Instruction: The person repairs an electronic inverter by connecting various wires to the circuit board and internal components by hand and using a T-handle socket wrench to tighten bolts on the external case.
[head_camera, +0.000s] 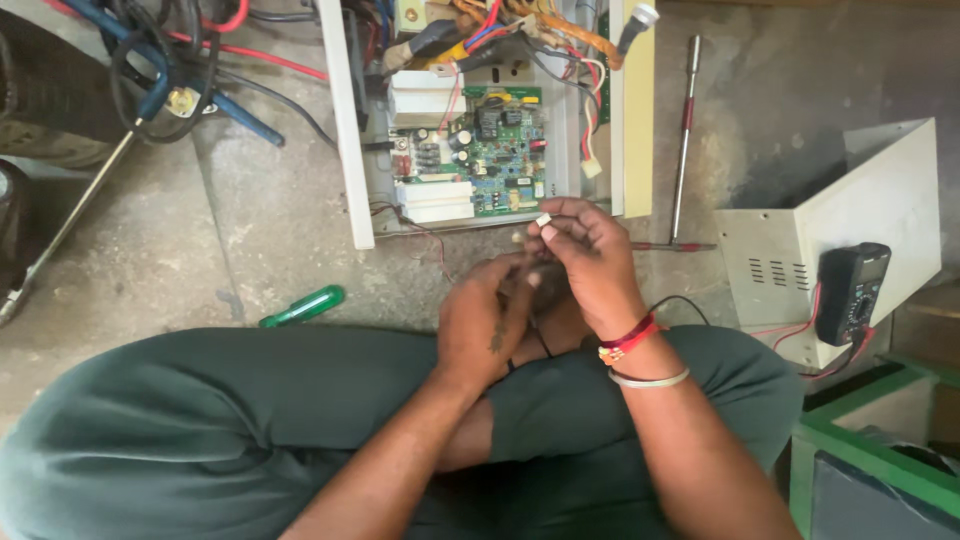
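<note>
I've got my right hand (590, 262) pinching a small white connector (544, 219) up close, left hand (483, 322) curled steadying its wires, right by the open circuit board (505, 150) so they reach.

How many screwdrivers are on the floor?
2. A green-handled screwdriver lies left of the left hand; a long one with a red and silver shaft lies right of the open casing. Others may hide among the cables at top left.
</note>
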